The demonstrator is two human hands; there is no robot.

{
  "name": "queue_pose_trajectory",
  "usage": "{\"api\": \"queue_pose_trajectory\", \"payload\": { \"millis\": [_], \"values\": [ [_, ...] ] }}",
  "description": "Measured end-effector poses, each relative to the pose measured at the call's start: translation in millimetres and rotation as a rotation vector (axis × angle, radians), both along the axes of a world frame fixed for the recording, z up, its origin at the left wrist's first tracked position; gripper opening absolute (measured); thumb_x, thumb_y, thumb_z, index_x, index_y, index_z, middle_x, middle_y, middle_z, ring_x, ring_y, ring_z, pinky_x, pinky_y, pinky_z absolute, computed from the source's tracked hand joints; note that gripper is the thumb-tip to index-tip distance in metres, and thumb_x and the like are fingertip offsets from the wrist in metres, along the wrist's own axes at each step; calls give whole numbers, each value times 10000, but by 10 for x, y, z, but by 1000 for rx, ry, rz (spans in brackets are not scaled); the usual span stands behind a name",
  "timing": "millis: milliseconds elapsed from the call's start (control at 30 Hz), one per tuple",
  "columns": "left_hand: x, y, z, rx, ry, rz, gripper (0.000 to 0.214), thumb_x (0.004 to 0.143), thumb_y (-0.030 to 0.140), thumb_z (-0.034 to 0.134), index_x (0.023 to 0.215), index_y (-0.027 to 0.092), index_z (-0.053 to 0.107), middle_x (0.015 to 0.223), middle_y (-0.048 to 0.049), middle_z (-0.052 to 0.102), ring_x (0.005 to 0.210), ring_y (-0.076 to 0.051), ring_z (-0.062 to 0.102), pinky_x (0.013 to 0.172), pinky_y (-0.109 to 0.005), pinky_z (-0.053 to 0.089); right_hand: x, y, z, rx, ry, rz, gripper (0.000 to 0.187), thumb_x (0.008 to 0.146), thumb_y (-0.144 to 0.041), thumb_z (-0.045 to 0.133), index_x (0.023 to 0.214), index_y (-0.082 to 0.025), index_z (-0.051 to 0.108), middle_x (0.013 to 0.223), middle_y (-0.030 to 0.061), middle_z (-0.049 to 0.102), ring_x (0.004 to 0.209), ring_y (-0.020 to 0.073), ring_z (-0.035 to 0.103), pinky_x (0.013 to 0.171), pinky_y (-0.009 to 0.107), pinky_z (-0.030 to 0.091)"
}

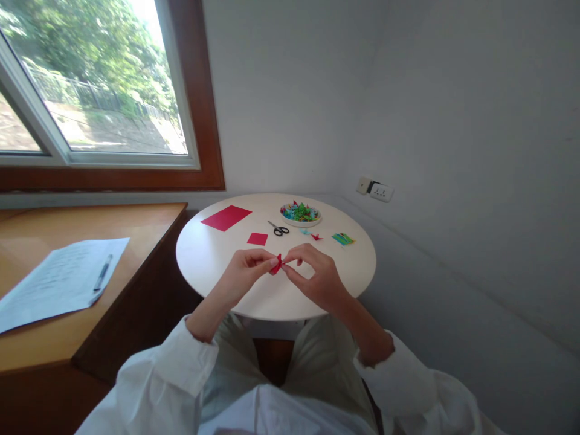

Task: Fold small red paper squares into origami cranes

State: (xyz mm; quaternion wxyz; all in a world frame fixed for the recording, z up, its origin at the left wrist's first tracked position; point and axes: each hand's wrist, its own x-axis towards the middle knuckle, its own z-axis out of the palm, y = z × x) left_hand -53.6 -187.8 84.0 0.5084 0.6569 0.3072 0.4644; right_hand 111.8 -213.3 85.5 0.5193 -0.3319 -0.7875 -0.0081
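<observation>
I see left hand (247, 267) pinching folded red paper (276, 267) above white table (272, 302) | right hand (321, 275) pinches its other side | I judge uneven pulling could tear it | beyond: red square (258, 239), scissors (275, 227), oval dish (301, 225)

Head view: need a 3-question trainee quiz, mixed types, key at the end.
1. Multiple choice: what does the left hand pinch?
A) a roll of tape
B) a small folded red paper
C) a ruler

2. True or false: the scissors lie on the round table, outside the white dish.

3. Fill in: on the wooden desk, the pen lies on ____.

Key: 1. B. 2. True. 3. White paper.
</observation>
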Motion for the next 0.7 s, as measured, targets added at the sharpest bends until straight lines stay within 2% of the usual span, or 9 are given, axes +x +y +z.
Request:
{"api": "queue_pose_trajectory", "payload": {
  "millis": [167, 400, 700],
  "values": [
    [17, -32, 16, 15, 26, 16, 165, 691, 320, 666, 662, 158, 676, 636, -26, 643, 643, -141, 565, 648, -266, 460, 4, 7, -16, 55, -64, -26, 93, 782, -135, 522, 752, -215, 558, 721, 28, 629, 721, 162, 577, 646, 297, 479],
    [63, -85, 70, -43, -20, 23, 161, 655, 289, 698, 694, 137, 665, 651, -22, 640, 652, -146, 596, 696, -309, 514, -24, 8, -56, 180, -71, -61, 132, 805, -104, 491, 775, -211, 564, 730, 43, 622, 726, 169, 572, 669, 313, 488],
    [117, -85, 38, -45, -127, 55, 176, 653, 288, 701, 709, 135, 636, 689, -9, 630, 700, -143, 601, 744, -301, 502, -92, 16, -166, 185, 95, -38, 159, 813, -89, 493, 824, -219, 584, 788, 49, 637, 781, 166, 588, 686, 315, 502]
  ]
}}
